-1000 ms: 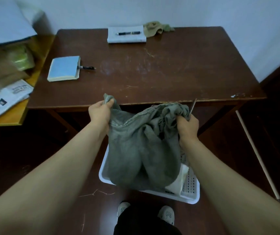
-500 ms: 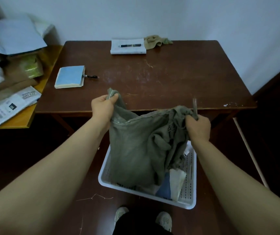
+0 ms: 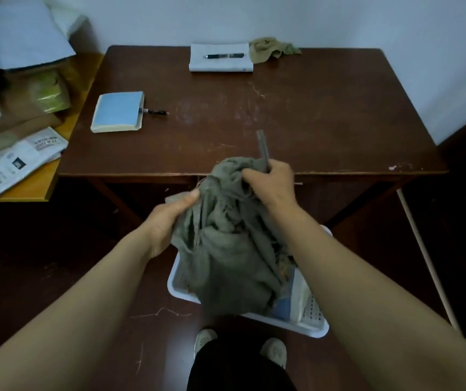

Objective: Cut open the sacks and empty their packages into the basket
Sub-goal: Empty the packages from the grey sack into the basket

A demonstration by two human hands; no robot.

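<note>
Two-handed hold, left grip (image 3: 167,221), right grip (image 3: 271,184) clutching sack (image 3: 226,255), hanging vertically over basket (image 3: 312,331)

Two bare forearms reach forward, converging. The left hand (image 3: 169,221) grips a sack (image 3: 226,258), thumb on top. The right hand (image 3: 272,184), higher, clutches the sack's bunched top and a thin tool (image 3: 262,148).

The sack (image 3: 226,249) is bunched between the fingers of the left hand (image 3: 167,218) and right hand (image 3: 274,184), over the basket (image 3: 315,331) below them; packages (image 3: 285,304) lie in it. The table (image 3: 324,122) stands beyond the fingers, with a notebook (image 3: 119,111) on it to their left.
</note>
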